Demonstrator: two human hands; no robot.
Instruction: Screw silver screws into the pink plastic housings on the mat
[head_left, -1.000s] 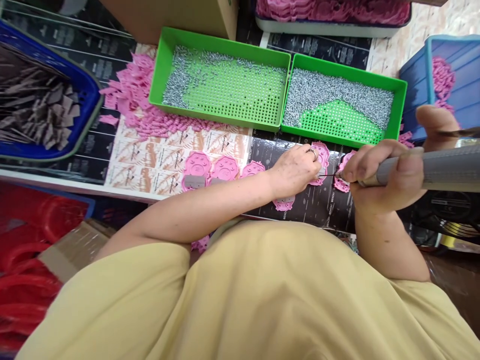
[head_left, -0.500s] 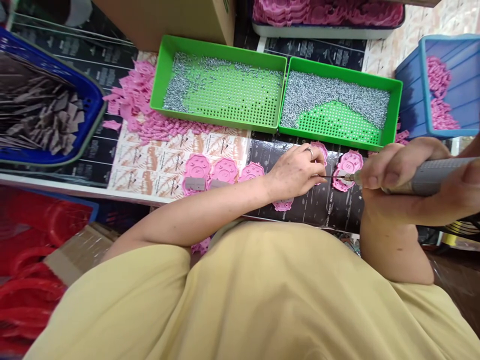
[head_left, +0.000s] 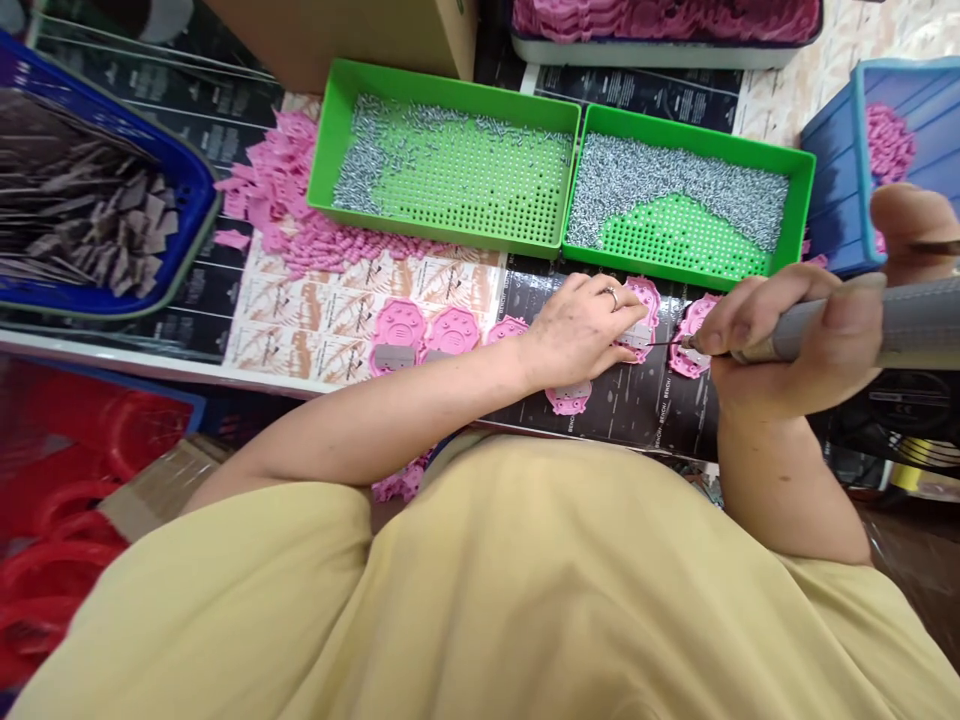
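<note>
My right hand grips a grey electric screwdriver, held almost level with its thin bit pointing left. The bit's tip is over a pink plastic part with a grey plate on it. My left hand, a ring on one finger, rests on that part's left side, with thumb and fingers at its edge. Another pink part with a plate lies beneath the screwdriver's front end. A further pink part sits just below my left hand, and several more stand in a row to the left.
Two green trays of small screws stand behind my hands. Loose pink pieces are heaped beside them. A blue basket holds grey plates at left; a blue bin with pink pieces stands at right. A cardboard box is behind.
My left fingers have spread from the bit's tip, exposing more of the pink part and its grey plate. The screwdriver has shifted slightly left. The view has shifted a little.
</note>
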